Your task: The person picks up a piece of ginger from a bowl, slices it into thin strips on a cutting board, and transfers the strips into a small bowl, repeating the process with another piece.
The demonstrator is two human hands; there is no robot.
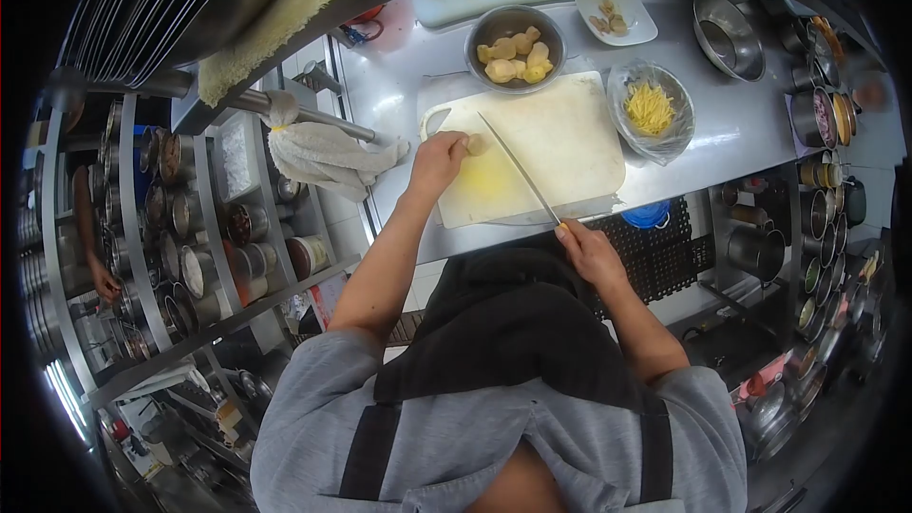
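Note:
On the white cutting board (560,147), my left hand (440,163) has its fingers closed on a small pale brown piece that looks like ginger (477,143), near the board's left side. My right hand (591,252) grips the yellowish handle of a long knife (521,169) at the board's front edge. The blade points away and to the left, its tip just beyond the held piece. A wet yellow stain (486,180) marks the board. Behind it, a metal bowl (471,49) contains several peeled yellow chunks. A plastic-lined bowl (686,114) with thin yellow strips (650,109) stands to the right.
A white square plate (642,21) with small brown pieces sits at the back. Farther right is a metal bowl (730,35). A whitish towel (318,150) hangs on the left rail. Shelves of metal containers (195,271) flank the counter; another person's hand (104,282) shows far left.

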